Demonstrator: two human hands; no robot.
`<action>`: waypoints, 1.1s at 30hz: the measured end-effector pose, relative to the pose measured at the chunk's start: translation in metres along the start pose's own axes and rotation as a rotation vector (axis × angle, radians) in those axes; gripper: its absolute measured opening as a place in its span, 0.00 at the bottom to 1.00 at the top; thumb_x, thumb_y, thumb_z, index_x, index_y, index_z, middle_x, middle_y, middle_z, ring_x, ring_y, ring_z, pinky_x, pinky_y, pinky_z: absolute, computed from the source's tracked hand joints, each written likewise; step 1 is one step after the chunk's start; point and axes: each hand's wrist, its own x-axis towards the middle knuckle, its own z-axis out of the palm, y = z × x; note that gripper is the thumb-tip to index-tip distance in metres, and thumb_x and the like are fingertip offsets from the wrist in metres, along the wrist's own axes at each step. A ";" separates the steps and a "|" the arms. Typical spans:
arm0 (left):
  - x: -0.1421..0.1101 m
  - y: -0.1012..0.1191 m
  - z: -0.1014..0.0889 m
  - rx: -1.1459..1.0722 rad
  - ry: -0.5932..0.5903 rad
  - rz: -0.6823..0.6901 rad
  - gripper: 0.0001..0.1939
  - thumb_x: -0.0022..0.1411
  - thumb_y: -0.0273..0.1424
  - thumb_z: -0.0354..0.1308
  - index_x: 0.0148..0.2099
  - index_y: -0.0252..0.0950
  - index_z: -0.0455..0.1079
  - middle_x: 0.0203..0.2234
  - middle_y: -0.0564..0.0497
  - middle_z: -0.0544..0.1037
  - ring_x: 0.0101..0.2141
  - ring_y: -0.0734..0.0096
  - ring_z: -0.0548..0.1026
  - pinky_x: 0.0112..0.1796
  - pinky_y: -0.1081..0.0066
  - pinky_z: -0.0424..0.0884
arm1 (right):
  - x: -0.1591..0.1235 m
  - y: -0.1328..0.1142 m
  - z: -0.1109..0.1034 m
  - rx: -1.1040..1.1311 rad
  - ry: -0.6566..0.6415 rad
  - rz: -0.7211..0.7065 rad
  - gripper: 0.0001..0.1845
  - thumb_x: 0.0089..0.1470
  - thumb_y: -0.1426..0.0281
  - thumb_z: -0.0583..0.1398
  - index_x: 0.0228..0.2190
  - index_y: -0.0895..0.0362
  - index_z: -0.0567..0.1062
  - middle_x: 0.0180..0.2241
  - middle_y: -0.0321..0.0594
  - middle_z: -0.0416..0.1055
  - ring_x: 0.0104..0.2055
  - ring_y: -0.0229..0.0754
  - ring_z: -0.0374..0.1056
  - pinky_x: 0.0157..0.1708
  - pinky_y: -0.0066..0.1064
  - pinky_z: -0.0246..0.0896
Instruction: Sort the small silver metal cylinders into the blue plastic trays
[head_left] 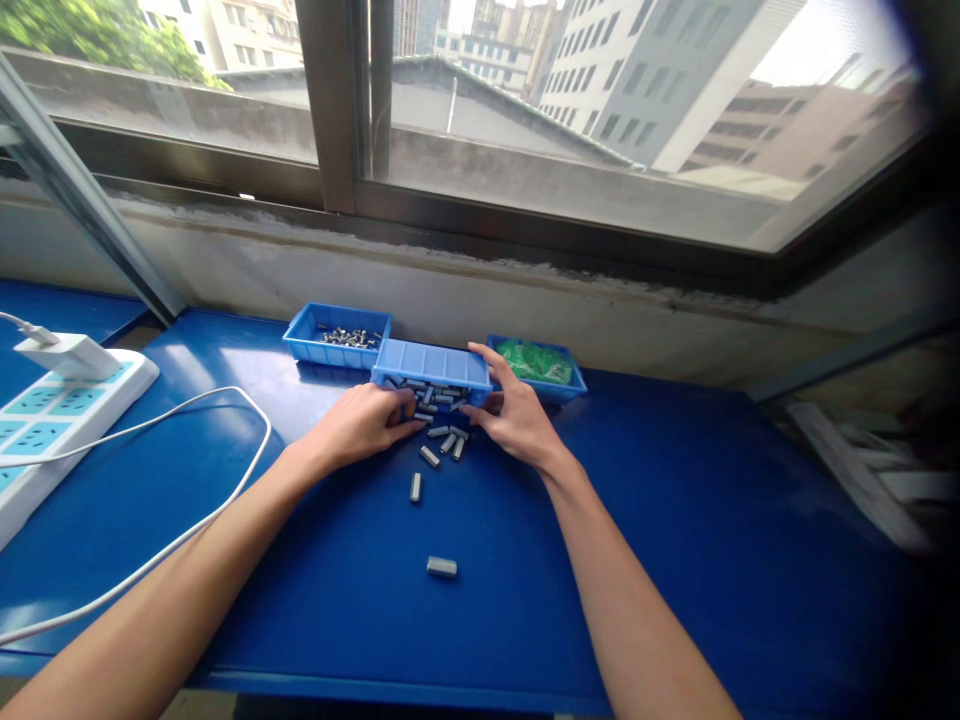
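A blue plastic bin (433, 361) is tipped over toward me on the table, its ribbed underside up. My left hand (367, 420) grips its left end, with fingers curled in at the mouth. My right hand (517, 410) holds the right end, thumb low by the opening and fingers along the side. Short grey metal pieces, which look like long coupling nuts (429, 457), spill from the mouth into a loose pile between my hands. One long nut (415, 487) lies apart from the pile, and another long nut (442, 567) is nearer the table's front edge.
Behind and left, another blue bin (337, 352) holds small metal screws. A third blue bin (574, 381) with green bagged contents stands at the back right. A white power strip (135, 372) with a plugged-in charger and white cable (259, 450) occupies the left. The windowed wall borders the blue table (675, 520).
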 end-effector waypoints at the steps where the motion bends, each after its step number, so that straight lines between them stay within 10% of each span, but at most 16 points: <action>1: 0.000 0.000 0.000 -0.003 -0.006 0.002 0.14 0.66 0.43 0.55 0.35 0.38 0.68 0.23 0.55 0.73 0.23 0.73 0.69 0.26 0.74 0.58 | 0.000 0.000 0.000 -0.003 0.000 0.001 0.44 0.49 0.74 0.65 0.64 0.44 0.56 0.43 0.41 0.73 0.23 0.37 0.71 0.30 0.36 0.72; 33: -0.007 0.011 -0.009 0.008 0.122 0.103 0.16 0.66 0.43 0.55 0.33 0.36 0.67 0.28 0.51 0.74 0.28 0.69 0.72 0.31 0.71 0.64 | 0.000 0.014 0.004 0.100 0.179 -0.079 0.37 0.49 0.58 0.68 0.55 0.47 0.58 0.54 0.47 0.66 0.32 0.40 0.74 0.37 0.37 0.73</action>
